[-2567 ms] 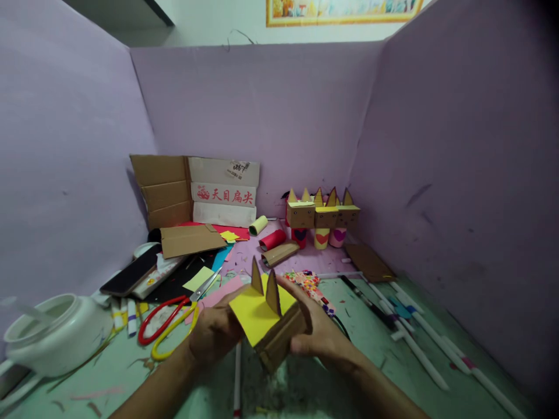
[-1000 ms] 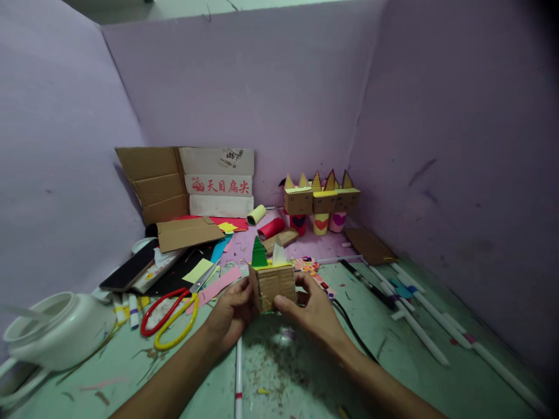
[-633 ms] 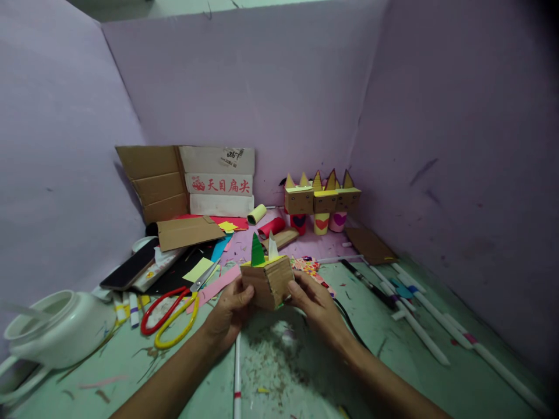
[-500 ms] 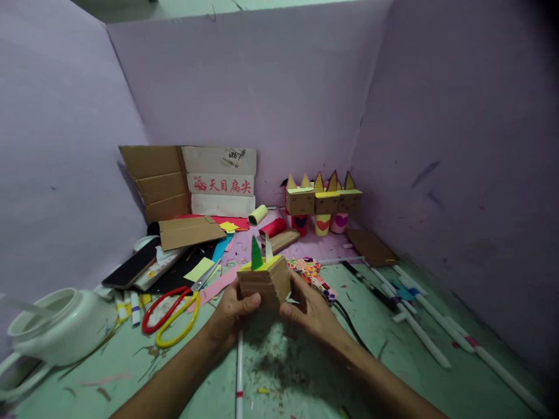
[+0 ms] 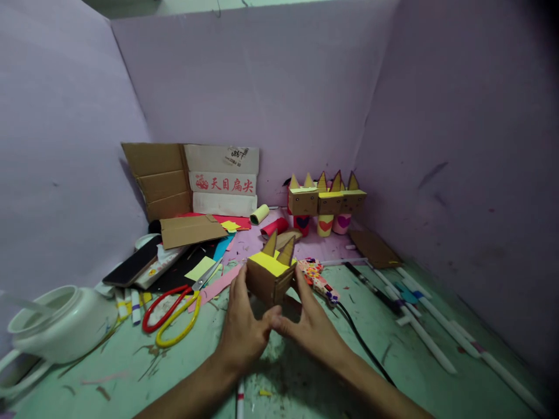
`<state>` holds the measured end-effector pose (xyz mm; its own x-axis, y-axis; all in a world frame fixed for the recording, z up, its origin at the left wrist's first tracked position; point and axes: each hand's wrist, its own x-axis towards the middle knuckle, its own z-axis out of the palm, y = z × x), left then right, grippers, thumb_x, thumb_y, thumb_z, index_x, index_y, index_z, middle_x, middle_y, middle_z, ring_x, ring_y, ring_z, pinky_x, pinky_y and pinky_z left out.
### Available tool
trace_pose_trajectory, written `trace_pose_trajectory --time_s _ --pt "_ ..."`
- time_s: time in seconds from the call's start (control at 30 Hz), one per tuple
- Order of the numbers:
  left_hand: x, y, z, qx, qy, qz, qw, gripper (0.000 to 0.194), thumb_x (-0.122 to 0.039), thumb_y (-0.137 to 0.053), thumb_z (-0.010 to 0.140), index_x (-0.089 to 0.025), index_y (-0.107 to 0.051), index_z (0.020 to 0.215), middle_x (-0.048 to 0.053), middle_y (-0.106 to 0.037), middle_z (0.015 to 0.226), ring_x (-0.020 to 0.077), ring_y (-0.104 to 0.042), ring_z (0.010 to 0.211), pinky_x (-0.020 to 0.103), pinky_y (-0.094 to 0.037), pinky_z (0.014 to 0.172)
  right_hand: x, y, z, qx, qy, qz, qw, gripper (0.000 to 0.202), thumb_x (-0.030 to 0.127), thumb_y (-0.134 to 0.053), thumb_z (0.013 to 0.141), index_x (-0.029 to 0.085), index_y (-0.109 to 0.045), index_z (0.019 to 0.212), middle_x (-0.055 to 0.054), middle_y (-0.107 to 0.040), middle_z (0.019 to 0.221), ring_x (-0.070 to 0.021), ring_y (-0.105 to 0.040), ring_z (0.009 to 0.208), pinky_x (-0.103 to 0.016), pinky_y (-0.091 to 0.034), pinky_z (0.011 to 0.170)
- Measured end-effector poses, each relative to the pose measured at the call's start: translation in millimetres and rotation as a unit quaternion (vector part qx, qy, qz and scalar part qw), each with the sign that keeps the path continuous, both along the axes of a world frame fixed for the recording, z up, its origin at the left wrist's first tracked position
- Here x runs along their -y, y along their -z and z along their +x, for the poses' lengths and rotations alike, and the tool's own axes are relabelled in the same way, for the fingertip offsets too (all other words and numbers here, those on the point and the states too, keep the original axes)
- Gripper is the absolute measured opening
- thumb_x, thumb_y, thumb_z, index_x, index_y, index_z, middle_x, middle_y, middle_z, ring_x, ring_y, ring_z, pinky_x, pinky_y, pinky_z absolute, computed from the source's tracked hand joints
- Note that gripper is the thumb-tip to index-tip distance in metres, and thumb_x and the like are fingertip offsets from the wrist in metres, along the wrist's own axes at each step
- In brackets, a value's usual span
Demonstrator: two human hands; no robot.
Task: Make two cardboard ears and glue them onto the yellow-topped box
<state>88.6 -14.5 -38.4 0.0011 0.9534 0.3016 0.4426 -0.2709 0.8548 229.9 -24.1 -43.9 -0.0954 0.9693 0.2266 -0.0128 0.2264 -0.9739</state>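
Between my two hands is a small cardboard box (image 5: 269, 278) with a yellow paper top and two pointed cardboard ears standing up from it. My left hand (image 5: 245, 320) grips its left side, fingers behind and along the edge. My right hand (image 5: 309, 317) holds the right side, and the two thumbs meet in front of the box's lower part. One corner of the box points toward me. Whatever is under the box is mostly hidden by my hands.
Scissors (image 5: 179, 311) with red and yellow handles lie left. A white teapot (image 5: 65, 326) stands far left. Several finished cardboard cat figures (image 5: 325, 203) stand at the back. A patterned glue gun (image 5: 321, 282) with a black cable and white sticks (image 5: 430, 343) lie right.
The box has been turned in my hands, so the brown faces of the ears now show instead of the green and pale ones. My thumbs have come together in front.
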Motion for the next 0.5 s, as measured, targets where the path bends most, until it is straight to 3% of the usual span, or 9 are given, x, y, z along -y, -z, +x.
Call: trace_pose_trajectory --time_s 0.1,0.2,0.27,0.33,0.4,0.5 --pt "8.7 -6.0 -1.5 0.006 0.062 0.033 0.998 0.059 -0.032 -0.059 0.074 -0.019 -0.035 0.127 0.015 -0.043 0.129 0.0286 -0.043 0.117 0.045 -0.034 0.097 -5.4 -3.5 3.4 -0.048 0.024 -0.016 0.998 0.089 0.039 -0.074 0.062 0.026 -0.026 0.136 -0.011 -0.041 0.136 -0.0289 -0.040 0.124 -0.045 -0.034 0.100" --pt "10.7 -14.2 -5.3 0.040 0.077 0.045 0.995 0.039 -0.032 -0.055 0.078 -0.020 -0.047 0.115 0.011 -0.051 0.119 0.0259 -0.048 0.111 0.041 -0.036 0.095 -7.1 -8.7 7.0 -0.068 0.018 -0.048 0.996 0.076 0.039 -0.074 0.063 0.023 -0.037 0.127 -0.013 -0.054 0.123 -0.0287 -0.052 0.112 -0.045 -0.040 0.094" --pt "6.3 -17.8 -9.0 0.109 0.078 0.017 0.991 0.047 -0.034 -0.059 0.076 -0.020 -0.045 0.118 0.011 -0.050 0.123 0.0270 -0.046 0.114 0.041 -0.035 0.096 -6.3 -11.3 8.1 -0.087 -0.017 -0.061 0.994 0.065 0.039 -0.073 0.065 0.019 -0.044 0.120 -0.013 -0.059 0.117 -0.0285 -0.055 0.107 -0.044 -0.043 0.091" --pt "-1.5 -18.3 -12.9 0.194 0.116 -0.055 0.973 0.065 -0.035 -0.065 0.070 -0.019 -0.038 0.127 0.013 -0.046 0.130 0.0289 -0.043 0.119 0.040 -0.035 0.098 -5.4 -12.0 7.9 -0.102 -0.051 -0.067 0.991 0.057 0.039 -0.072 0.066 0.017 -0.050 0.114 -0.013 -0.061 0.114 -0.0280 -0.058 0.103 -0.043 -0.044 0.089" --pt "-10.0 -16.6 -15.9 0.256 0.173 -0.139 0.941 0.081 -0.033 -0.071 0.063 -0.017 -0.033 0.132 0.016 -0.045 0.132 0.0311 -0.042 0.121 0.041 -0.035 0.098 -5.4 -10.5 7.2 -0.101 -0.060 -0.073 0.990 0.051 0.041 -0.070 0.068 0.016 -0.054 0.109 -0.012 -0.063 0.111 -0.0275 -0.059 0.101 -0.041 -0.045 0.088" --pt "-18.0 -15.4 -16.7 0.307 0.185 -0.205 0.911 0.089 -0.025 -0.077 0.053 -0.015 -0.036 0.131 0.018 -0.047 0.131 0.0333 -0.044 0.120 0.042 -0.036 0.098 -7.6 -6.3 7.3 -0.070 -0.050 -0.073 0.994 0.046 0.045 -0.066 0.071 0.016 -0.058 0.105 -0.011 -0.065 0.107 -0.0266 -0.060 0.098 -0.040 -0.046 0.086"
